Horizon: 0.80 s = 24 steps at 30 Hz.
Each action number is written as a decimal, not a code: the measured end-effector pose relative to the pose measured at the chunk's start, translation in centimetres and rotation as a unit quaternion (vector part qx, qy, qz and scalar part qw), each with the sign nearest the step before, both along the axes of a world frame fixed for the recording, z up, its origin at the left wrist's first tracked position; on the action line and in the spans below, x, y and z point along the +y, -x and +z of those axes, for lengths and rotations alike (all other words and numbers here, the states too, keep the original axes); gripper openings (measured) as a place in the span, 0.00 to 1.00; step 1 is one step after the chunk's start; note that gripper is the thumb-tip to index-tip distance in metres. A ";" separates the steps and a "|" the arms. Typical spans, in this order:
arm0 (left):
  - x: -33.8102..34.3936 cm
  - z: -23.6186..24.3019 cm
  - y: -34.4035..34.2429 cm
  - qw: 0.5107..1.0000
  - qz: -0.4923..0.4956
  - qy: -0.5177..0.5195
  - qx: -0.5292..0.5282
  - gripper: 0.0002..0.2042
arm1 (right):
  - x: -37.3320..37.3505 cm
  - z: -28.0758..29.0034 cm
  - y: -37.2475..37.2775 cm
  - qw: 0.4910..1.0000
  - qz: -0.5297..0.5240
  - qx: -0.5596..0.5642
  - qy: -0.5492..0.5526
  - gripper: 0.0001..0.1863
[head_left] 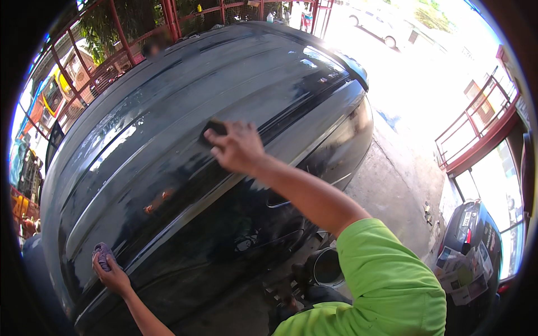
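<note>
The dark roof (185, 106) of a large vehicle spreads below me, dull grey with shiny, wet-looking patches. My right hand (242, 148) is stretched over the middle of the roof, its fingers round a small black block (213, 132) that lies against the surface. It looks like a sanding block or sponge; its exact kind does not show. Near the roof's lower left edge, my left hand (114, 275) grips a crumpled purple-grey cloth (102, 255) against the panel. Two small orange-brown spots (157, 203), perhaps reflections, show between the hands.
A red metal fence (117, 33) runs behind the vehicle, where a blurred person's head (154, 49) shows. Below my right arm stands a round dark container (328, 267). At right, a dark vehicle (471, 224) carries sheets of printed paper (465, 274), near a red railing (476, 126).
</note>
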<state>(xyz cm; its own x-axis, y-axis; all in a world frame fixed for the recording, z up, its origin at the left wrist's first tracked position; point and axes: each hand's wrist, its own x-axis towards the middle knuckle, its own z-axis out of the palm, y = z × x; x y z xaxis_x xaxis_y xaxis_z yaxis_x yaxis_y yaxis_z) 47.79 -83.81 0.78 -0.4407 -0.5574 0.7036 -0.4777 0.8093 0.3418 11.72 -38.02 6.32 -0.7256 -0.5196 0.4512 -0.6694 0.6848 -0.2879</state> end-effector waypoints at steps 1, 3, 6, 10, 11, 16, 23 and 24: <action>-0.2 -0.2 -0.1 1.000 0.001 -0.002 0.002 0.15 | 3.6 0.1 3.2 0.996 -0.081 0.035 -0.011 0.25; -0.5 -0.3 -0.4 1.000 0.004 -0.009 0.014 0.15 | 10.8 0.7 9.7 0.972 -0.222 0.045 -0.058 0.26; -0.6 -0.2 -0.7 1.000 -0.002 -0.016 0.007 0.14 | 18.5 1.9 17.4 0.942 -0.311 0.019 -0.126 0.27; -0.8 -0.2 -1.3 1.000 0.012 -0.022 -0.002 0.14 | 21.3 1.5 21.0 0.926 -0.357 0.026 -0.120 0.27; -1.0 -0.4 -1.4 0.999 0.014 -0.028 -0.005 0.14 | 20.8 1.0 20.6 0.931 -0.353 0.041 -0.088 0.26; -2.6 -1.3 -1.9 0.999 0.023 -0.033 -0.001 0.15 | 12.6 -0.1 11.9 0.999 -0.027 0.014 -0.029 0.26; -4.6 -2.0 -2.7 0.998 0.039 -0.040 0.004 0.15 | 20.5 0.3 17.1 0.986 -0.141 0.082 -0.048 0.26; -4.8 -2.1 -2.9 0.997 0.046 -0.063 0.010 0.15 | 22.9 0.3 19.6 0.964 -0.228 0.121 -0.068 0.25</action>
<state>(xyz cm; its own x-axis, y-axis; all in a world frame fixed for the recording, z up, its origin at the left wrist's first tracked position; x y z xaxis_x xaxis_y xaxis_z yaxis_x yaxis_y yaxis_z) 50.67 -88.56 -1.36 -0.3705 -0.6793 0.6335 -0.5398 0.7125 0.4483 -7.86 -15.14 6.65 -0.7748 -0.2373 0.5860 -0.3258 0.9442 -0.0485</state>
